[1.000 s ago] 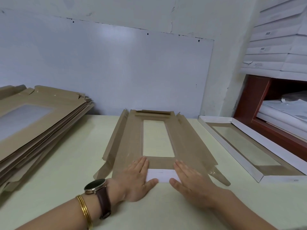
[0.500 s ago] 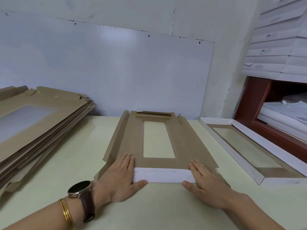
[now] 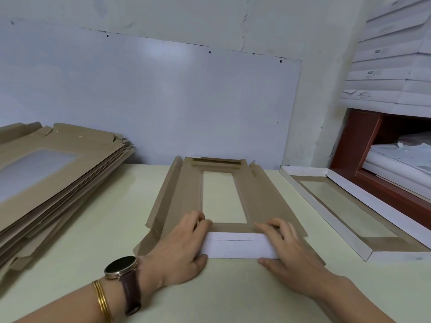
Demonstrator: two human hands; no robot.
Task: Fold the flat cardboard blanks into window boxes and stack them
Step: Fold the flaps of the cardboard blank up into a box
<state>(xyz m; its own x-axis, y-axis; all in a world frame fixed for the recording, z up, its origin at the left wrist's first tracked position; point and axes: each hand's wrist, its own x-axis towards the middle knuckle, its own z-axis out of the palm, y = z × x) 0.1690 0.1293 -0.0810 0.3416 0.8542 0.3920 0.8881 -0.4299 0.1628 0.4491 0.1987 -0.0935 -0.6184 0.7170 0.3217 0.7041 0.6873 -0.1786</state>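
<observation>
Pale green tabletop (image 3: 93, 241) is seen from above, backed by a white wall panel (image 3: 151, 101). At its centre a flat brown cardboard blank (image 3: 184, 194) with a rectangular window (image 3: 224, 197) is laid lengthwise, running away from the viewer, its long side flaps slightly raised. Its near end flap (image 3: 238, 247), white on the showing face, is folded over onto the brown panel. The left hand (image 3: 184, 248), worn with a wristwatch (image 3: 121, 268), and the right hand (image 3: 286, 248) are laid palm down on the two ends of that flap, fingers nearly straight and pressing, with nothing gripped. A tall stack of unfolded blanks (image 3: 58, 183) is kept at the left, and a finished white window box (image 3: 396, 256) lies at the right, apart from the hands. The blank is judged light and thin, stiff across its panels yet readily bent at the scored lines; the window film is probably easily dented. It is best held at flap edges and creases, with pressure spread along the fold and kept off the window.
</observation>
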